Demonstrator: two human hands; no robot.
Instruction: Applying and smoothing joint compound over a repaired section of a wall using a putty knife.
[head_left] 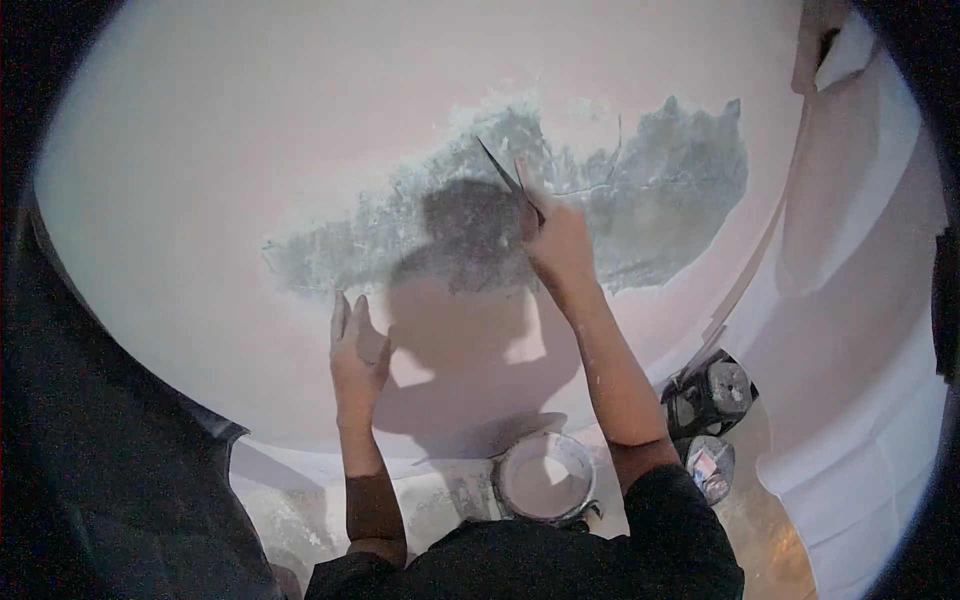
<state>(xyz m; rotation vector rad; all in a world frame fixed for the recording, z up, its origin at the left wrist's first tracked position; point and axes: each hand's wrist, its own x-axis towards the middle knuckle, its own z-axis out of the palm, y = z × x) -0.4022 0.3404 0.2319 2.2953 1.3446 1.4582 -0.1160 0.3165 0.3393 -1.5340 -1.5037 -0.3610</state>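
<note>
My right hand [557, 245] grips a putty knife [503, 170], its thin dark blade seen nearly edge-on and slanting up to the left. The blade's tip lies over a rough grey patch [665, 215] on the pale pinkish wall [270, 130]. One finger stretches up along the tool, and the handle is mostly hidden in my hand. Lower and to the left, my left hand [358, 350] is raised with fingers apart and nothing in it, just below the patch's lower edge. Whether its fingertips touch the wall, I cannot tell.
Below, between my arms, stands a round bucket [503, 490] with whitish material inside. A black stool-like object [712, 395] and a clear bag [710, 470] are on the floor at right. White sheeting [850, 400] hangs at right, dark cloth [120, 450] at left. My shadow falls across the patch.
</note>
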